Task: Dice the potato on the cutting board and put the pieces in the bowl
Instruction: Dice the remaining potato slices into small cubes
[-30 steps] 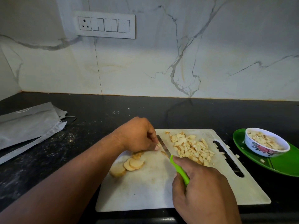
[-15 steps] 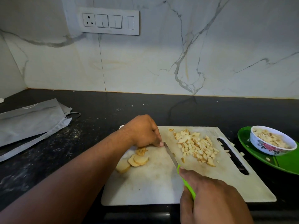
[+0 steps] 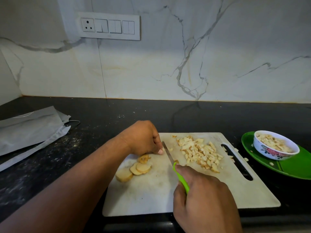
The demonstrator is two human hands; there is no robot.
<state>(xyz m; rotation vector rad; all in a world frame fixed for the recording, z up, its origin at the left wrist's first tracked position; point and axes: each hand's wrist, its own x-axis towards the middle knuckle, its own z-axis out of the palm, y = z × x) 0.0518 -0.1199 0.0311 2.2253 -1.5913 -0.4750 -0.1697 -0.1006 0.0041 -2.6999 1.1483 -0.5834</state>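
Observation:
A white cutting board (image 3: 151,195) lies on the black counter. My right hand (image 3: 203,197) grips the green handle of a knife (image 3: 168,153), whose blade rests on the board. My left hand (image 3: 144,137) sits with curled fingers just left of the blade, fingertips pressing down on potato that is mostly hidden under them. Several potato slices (image 3: 134,169) lie below that hand. A heap of diced potato (image 3: 200,152) covers the board's right part. The floral bowl (image 3: 276,145) at the right holds diced pieces.
The bowl stands on a green plate (image 3: 296,167) with a few stray dice on it. A grey cloth bag (image 3: 28,132) lies at the left on the counter. A switch panel (image 3: 109,26) is on the marble wall behind.
The knife blade has shifted a little beside my left fingertips, and my right hand has drawn back toward me. The view has shifted slightly. Slices and diced heap stay put.

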